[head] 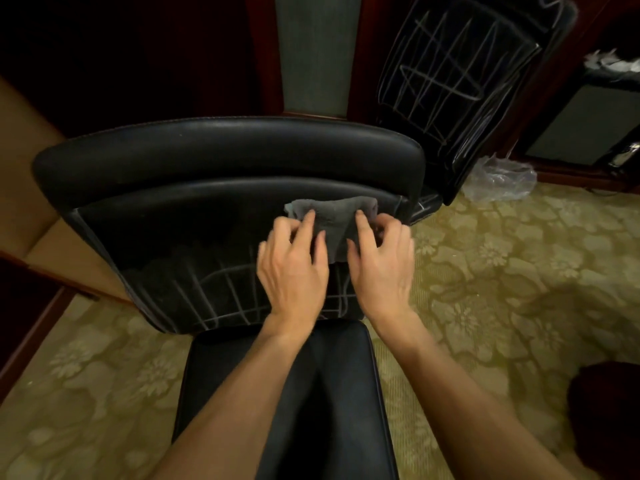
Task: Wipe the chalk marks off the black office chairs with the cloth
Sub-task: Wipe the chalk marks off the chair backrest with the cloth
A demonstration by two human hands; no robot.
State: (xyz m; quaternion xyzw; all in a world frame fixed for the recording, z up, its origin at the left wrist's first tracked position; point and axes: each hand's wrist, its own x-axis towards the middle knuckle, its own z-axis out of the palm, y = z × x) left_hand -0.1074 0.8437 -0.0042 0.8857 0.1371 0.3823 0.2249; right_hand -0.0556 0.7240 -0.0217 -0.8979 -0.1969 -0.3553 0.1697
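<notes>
A black office chair's backrest [194, 209] fills the middle of the view, its seat [343, 382] below between my forearms. White chalk lines [221, 292] cross the lower backrest; the upper part is dark with faint smears. A grey cloth [334, 216] lies against the upper right of the backrest. My left hand [294, 261] and my right hand [381, 261] both rest on the cloth with fingers bent onto its lower edges. A second black chair back [460, 81], covered in chalk scribbles, stands at the upper right.
Patterned yellow-green carpet [502, 271] covers the floor. A crumpled clear plastic bag [498, 178] lies behind the second chair. Dark wooden panelling [360, 46] runs along the back, and a dark wood edge [38, 327] borders the left. A dark object [606, 410] sits at the lower right.
</notes>
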